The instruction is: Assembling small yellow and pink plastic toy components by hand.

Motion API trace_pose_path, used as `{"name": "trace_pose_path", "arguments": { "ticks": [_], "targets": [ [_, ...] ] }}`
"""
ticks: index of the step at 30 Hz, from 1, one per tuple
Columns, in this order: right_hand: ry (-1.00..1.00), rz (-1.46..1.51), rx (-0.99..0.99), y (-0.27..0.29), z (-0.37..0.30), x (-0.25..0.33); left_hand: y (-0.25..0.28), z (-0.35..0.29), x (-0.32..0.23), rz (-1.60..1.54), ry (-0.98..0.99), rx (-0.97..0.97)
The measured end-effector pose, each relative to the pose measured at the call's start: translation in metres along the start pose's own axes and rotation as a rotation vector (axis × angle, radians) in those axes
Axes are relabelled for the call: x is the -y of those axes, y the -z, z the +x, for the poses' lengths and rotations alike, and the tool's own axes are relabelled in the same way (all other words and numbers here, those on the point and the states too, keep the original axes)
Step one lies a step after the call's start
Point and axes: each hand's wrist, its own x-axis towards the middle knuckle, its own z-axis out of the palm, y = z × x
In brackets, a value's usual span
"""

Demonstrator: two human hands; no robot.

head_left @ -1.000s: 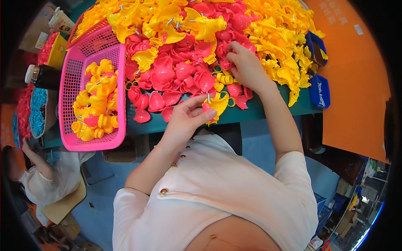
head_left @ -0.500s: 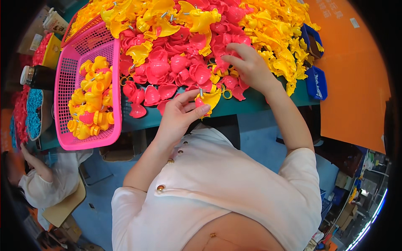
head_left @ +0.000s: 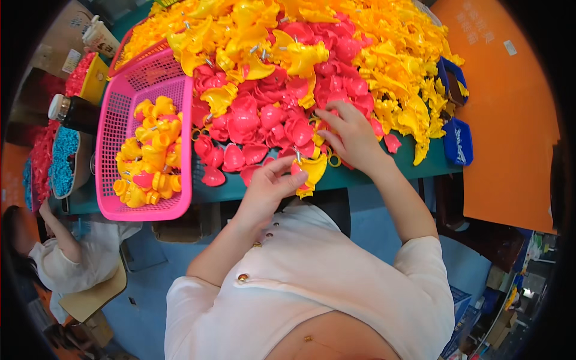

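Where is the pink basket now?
In the head view the pink basket stands on the person's left side of the green table, beside the red and yellow pile, holding yellow pieces.

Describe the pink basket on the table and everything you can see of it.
The pink basket is a rectangular, open-topped tray of what looks like plastic, its walls and floor a fine mesh of small holes under a solid rim. It lies flat on the green table, at the person's left, its long side running away from them. It is partly filled: a loose heap of yellow plastic parts, with a few pink ones among them, sits toward the near end. The big pile of pink and yellow parts presses against its right wall. Neither hand touches it.
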Motion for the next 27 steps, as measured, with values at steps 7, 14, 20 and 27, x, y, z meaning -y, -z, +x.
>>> {"name": "trace_pose_path", "arguments": {
  "ticks": [7,14,20,27],
  "targets": [
    [0.094,0.012,0.064,-0.006,0.005,-0.016,-0.001,0.0,-0.002,0.009,-0.046,0.015],
    [-0.311,0.635,-0.168,0.026,0.008,0.011,-0.008,-0.001,-0.011,-0.001,-0.063,0.014],
    [-0.345,0.906,-0.164,0.037,-0.017,0.042,-0.016,-0.001,-0.018,-0.031,-0.095,0.032],
    [-0.523,1.181,-0.242,0.035,-0.025,0.059,-0.015,-0.004,-0.018,-0.059,-0.119,0.018]
  ]
}}
